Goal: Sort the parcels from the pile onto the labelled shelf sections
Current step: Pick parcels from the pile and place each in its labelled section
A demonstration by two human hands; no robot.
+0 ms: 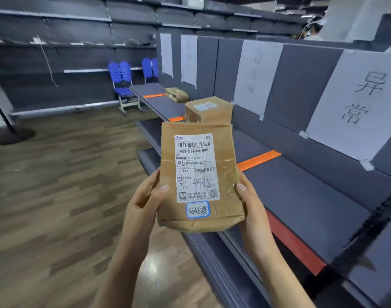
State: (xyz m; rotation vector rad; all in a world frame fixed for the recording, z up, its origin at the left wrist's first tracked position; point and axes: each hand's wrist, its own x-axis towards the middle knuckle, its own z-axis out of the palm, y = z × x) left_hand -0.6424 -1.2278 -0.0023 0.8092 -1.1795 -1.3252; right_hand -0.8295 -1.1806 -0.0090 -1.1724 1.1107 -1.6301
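A flat brown parcel (225, 156) with a white shipping label and a small blue-edged sticker is held up in front of me, label facing me. My left hand (143, 196) grips its left edge and my right hand (252, 203) grips its right edge, thumbs on the front. Behind it runs the grey shelf (301, 192), split by orange tape strips (259, 160). Paper signs hang on the back panel: one with large characters (363, 101) at right, another (256, 76) further along. A taped box (209, 108) and a smaller parcel (176, 94) lie on farther sections.
Lower grey shelves (223, 263) jut out below the parcel. A wooden floor (57, 185) spreads to the left. Blue chairs (123, 83) stand at the aisle's far end by long wall shelving. A round pole base (14, 135) sits at far left. A person (312, 30) is at top right.
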